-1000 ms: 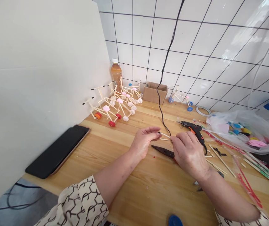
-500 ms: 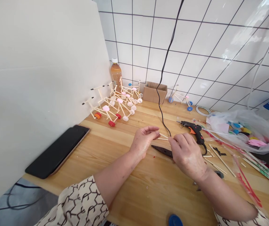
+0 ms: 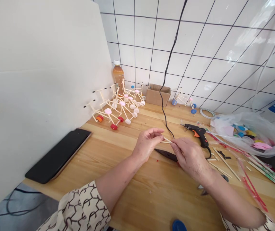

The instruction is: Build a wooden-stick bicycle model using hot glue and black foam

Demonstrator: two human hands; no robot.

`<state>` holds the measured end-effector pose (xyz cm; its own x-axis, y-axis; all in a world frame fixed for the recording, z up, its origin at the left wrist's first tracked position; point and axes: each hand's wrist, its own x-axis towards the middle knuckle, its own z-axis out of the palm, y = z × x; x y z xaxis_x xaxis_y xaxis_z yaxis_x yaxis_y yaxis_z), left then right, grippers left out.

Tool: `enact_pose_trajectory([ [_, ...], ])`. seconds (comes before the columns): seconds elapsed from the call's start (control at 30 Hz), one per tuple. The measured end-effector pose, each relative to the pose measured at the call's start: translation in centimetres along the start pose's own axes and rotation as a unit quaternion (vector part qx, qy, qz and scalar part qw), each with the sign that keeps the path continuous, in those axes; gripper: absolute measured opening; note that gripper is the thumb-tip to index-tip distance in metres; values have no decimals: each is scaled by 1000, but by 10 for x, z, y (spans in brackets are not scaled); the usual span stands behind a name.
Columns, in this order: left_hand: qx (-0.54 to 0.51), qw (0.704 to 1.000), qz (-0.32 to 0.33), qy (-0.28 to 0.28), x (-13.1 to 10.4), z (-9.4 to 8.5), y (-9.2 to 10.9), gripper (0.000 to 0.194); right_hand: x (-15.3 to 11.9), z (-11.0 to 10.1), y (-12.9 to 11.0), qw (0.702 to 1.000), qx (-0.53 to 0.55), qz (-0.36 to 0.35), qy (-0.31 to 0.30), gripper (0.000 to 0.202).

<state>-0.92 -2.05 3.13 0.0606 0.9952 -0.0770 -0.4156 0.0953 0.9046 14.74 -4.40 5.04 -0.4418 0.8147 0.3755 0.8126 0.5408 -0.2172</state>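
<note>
Two bare hands meet over the desk point(image 3: 128, 192), with one thin stick point(image 3: 167, 140) between them. Its left end is at the left hand point(image 3: 147, 144), pinched between thumb and fingertip, the other fingers loosely bent. Its right end goes in under the right hand point(image 3: 191, 157), thumb pressed to curled fingers around it. Only the short middle stretch shows, sloping down to the right. Just below it shows a second stick point(image 3: 165, 142), partly hidden by the hands. Pliers point(image 3: 165, 154) lie partly under the right hand, tips pointing left. Beyond that hand lies a glue gun point(image 3: 199, 131), nozzle leftward. Wheeled models point(image 3: 108, 111) stand well apart from the left hand, farther back.
</note>
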Motion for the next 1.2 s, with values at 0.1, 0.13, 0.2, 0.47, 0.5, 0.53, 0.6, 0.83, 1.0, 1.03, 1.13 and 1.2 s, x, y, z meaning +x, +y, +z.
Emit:
enact_pose_trajectory([
  [0.1, 11, 1000, 6, -12, -1, 0, 0, 20, -1, 0, -1, 1000, -10, 18, -10, 29],
  [0.13, 12, 1000, 5, -14, -2, 0, 0, 21, -1, 0, -1, 1000, -14, 24, -8, 29],
  [0.2, 13, 1000, 6, -15, -2, 0, -1, 23, -1, 0, -1, 999, -18, 28, -2, 29],
  [0.47, 25, 1000, 15, -7, -2, 0, -2, 21, -2, 3, 1, 999, -35, 10, 23, 27],
  [0.5, 28, 999, 16, -4, -2, 0, -2, 21, -3, 3, 0, 999, -35, 7, 29, 26],
  [0.53, 30, 999, 17, -1, -2, 1, -1, 20, -3, 4, 0, 999, -36, 4, 34, 26],
  [0.6, 29, 999, 16, 5, -3, 1, -1, 20, -3, 5, 0, 998, -41, 0, 41, 27],
  [0.83, -11, 1000, -18, 11, -3, 2, 0, 21, -4, 5, -3, 997, -58, -1, 52, 30],
  [1.0, -33, 999, -33, 17, -1, 2, -2, 21, -4, 7, -3, 996, -66, -8, 55, 30],
  [1.03, -37, 999, -34, 17, -1, 1, -3, 21, -4, 8, -3, 996, -68, -9, 57, 30],
  [1.13, -45, 998, -36, 18, -1, 1, -5, 22, -4, 9, -3, 995, -78, -12, 62, 30],
  [1.2, -47, 998, -37, 20, 0, 1, -6, 22, -4, 9, -3, 994, -84, -15, 64, 30],
])
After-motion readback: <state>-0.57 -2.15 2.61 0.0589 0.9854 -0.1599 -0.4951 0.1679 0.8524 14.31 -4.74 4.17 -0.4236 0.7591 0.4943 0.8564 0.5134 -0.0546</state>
